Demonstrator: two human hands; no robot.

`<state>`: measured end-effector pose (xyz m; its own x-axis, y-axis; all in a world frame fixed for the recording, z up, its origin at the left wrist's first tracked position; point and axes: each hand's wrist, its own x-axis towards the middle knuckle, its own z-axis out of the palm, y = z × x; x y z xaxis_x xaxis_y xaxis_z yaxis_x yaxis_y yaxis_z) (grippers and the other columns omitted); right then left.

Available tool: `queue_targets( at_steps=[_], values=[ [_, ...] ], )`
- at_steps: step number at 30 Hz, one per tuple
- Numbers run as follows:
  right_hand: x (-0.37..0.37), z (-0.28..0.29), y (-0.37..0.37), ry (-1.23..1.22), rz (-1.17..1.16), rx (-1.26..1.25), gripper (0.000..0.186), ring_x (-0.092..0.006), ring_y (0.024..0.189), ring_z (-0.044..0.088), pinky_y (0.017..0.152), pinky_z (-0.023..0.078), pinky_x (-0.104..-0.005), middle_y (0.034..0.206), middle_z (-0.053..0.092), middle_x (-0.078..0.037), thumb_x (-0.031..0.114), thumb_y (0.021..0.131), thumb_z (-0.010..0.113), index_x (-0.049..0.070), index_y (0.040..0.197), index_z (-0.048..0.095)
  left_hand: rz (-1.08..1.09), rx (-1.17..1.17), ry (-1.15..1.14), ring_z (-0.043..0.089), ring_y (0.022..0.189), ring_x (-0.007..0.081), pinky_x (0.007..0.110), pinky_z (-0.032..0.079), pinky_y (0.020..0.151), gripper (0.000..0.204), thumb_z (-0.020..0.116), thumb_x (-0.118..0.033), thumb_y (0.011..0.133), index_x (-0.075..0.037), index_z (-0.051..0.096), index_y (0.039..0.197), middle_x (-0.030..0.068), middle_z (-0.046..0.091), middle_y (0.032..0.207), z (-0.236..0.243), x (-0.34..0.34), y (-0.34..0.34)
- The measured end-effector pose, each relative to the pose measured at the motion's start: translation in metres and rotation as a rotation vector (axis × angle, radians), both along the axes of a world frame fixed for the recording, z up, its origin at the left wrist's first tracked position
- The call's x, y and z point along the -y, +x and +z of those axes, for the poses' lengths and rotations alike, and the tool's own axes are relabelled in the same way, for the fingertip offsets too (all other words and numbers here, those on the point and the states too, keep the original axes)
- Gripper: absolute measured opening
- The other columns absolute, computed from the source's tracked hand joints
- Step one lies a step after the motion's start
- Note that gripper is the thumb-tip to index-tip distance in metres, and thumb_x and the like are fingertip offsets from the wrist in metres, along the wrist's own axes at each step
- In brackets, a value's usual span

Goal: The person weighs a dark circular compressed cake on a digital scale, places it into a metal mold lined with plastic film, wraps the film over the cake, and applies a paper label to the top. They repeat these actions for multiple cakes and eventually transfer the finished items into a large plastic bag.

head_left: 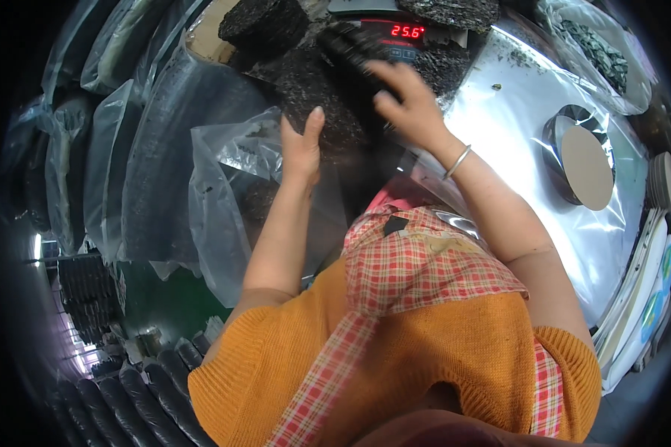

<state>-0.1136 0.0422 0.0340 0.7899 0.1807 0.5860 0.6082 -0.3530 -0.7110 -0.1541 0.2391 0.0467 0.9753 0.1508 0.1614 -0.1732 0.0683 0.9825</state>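
Note:
My left hand grips the lower edge of a dark, flaky stack of seaweed-like sheets, thumb on top. My right hand is at the stack's right, fingers bent around a blurred dark piece; its fingertips are indistinct. Behind them is a scale with a lit red display. Round dark cakes lie at the back left, with more dark flaky material beside the scale. A clear plastic bag hangs below my left hand, some dark material inside.
A shiny silver sheet covers the right side, bearing a round tin with a cardboard disc. A bag of dark flakes sits at back right. Long bagged bundles line the left; stacked discs and boards stand at far right.

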Motion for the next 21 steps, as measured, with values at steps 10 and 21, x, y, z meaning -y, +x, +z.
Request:
queue_targets(
  at_steps=[10, 21],
  values=[
    [0.001, 0.015, 0.009, 0.043, -0.046, -0.207, 0.048, -0.0338, 0.106, 0.053, 0.088, 0.044, -0.0351, 0.118, 0.051, -0.020, 0.030, 0.073, 0.068, 0.012, 0.116, 0.055, 0.038, -0.023, -0.111, 0.050, 0.100, 0.0186, 0.030, 0.040, 0.088, 0.061, 0.065, -0.042, 0.080, -0.001, 0.043, 0.119, 0.0079, 0.053, 0.111, -0.002, -0.009, -0.001],
    [-0.003, 0.017, 0.006, 0.014, -0.090, -0.145, 0.048, -0.0296, 0.104, 0.054, 0.087, 0.044, -0.0339, 0.115, 0.053, -0.016, 0.026, 0.070, 0.068, 0.013, 0.114, 0.055, 0.073, -0.018, -0.169, 0.048, 0.105, 0.0211, 0.034, 0.038, 0.093, 0.066, 0.054, -0.051, 0.083, 0.002, 0.040, 0.120, 0.0119, 0.051, 0.115, -0.014, -0.020, 0.002]
  ],
)
